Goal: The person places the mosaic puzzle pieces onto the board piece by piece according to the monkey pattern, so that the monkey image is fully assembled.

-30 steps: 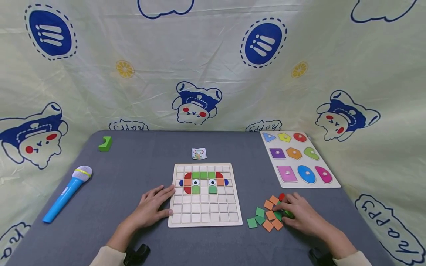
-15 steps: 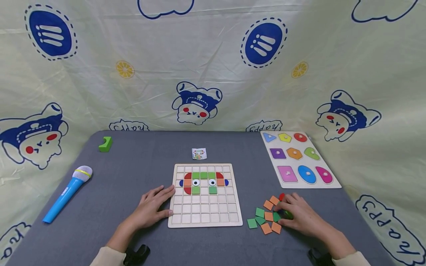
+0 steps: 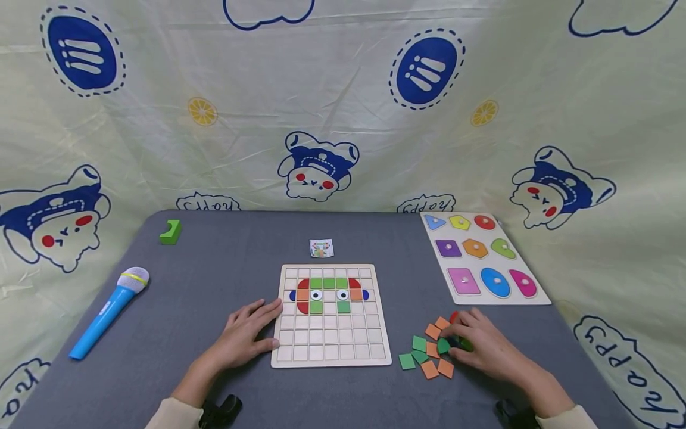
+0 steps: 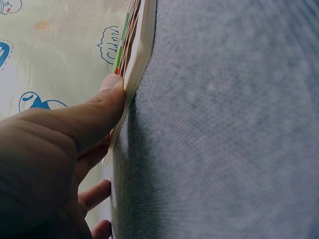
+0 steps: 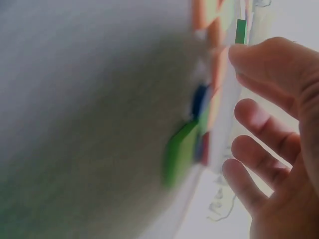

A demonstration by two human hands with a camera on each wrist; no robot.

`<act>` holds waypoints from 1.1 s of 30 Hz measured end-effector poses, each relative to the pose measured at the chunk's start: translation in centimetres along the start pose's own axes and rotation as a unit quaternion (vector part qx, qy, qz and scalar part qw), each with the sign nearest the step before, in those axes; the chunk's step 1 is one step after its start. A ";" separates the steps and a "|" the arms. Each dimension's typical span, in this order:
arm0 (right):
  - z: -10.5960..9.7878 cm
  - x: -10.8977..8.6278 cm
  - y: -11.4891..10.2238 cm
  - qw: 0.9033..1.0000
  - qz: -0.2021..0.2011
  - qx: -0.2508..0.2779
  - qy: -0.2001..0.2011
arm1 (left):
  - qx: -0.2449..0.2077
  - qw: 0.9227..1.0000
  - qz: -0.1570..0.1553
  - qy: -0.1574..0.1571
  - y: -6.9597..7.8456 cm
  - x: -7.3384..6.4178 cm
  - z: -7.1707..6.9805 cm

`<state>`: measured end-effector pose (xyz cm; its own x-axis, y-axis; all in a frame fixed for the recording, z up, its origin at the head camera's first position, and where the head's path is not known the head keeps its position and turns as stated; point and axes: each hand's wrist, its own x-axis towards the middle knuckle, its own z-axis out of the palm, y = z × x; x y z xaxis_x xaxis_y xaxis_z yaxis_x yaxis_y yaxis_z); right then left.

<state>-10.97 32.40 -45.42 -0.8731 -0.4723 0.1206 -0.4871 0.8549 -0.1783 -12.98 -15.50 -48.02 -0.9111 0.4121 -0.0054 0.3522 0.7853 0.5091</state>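
My left hand (image 3: pixel 245 333) rests at the left edge of a white gridded board (image 3: pixel 343 351), thumb and fingertips touching the edge. In the left wrist view my thumb (image 4: pixel 102 104) lies against the side of the board (image 4: pixel 142 55). Colored tiles on the board's upper rows form a face with two eye tiles (image 3: pixel 316 295). Over the loose pile my right hand (image 3: pixel 485 345) pinches a small green tile (image 3: pixel 443 345) with a rounded side. In the right wrist view this green tile (image 5: pixel 241 31) shows at the thumb tip; the other fingers are loosely bent.
Several orange tiles (image 3: pixel 430 369) and green tiles (image 3: pixel 407 361) lie right of the board. A picture card (image 3: pixel 321 248) is behind it. A shape puzzle (image 3: pixel 501 298) stands back right; a blue microphone (image 3: pixel 102 322) and green block (image 3: pixel 170 232) lie left.
My right hand has drawn a green tile up between its fingertips, and it now shows more fully. A few orange tiles beside it shifted slightly. The left hand stays still.
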 end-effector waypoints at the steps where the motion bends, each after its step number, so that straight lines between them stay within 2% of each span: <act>1: -0.1 0.2 -0.3 1.000 -0.004 0.000 0.008 | 0.000 1.000 0.000 0.000 0.0 0.0 0.0; 7: -0.1 2.5 -2.9 0.998 -0.041 0.011 0.042 | -0.001 1.000 -0.002 0.000 0.2 0.0 -0.1; 15: 1.1 7.5 -7.7 0.994 -0.090 0.008 0.059 | -0.002 1.000 -0.004 -0.001 0.2 0.0 -0.1; 19: 2.1 9.8 -10.5 0.992 -0.102 -0.001 0.077 | -0.001 1.000 -0.003 -0.002 0.1 0.0 -0.1; 26: 3.8 13.1 -14.6 0.991 -0.109 -0.003 0.083 | 0.002 1.000 -0.003 0.002 0.1 0.0 0.0; 33: 4.8 15.5 -17.3 0.996 -0.077 -0.013 0.040 | 0.001 1.000 0.001 0.005 0.1 -0.1 0.1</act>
<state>-16.12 9.26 -45.14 -0.7834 -0.5804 0.2222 -0.6135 0.7793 -0.1274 -12.87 -15.44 -48.03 -0.9124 0.4093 0.0045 0.3547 0.7851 0.5078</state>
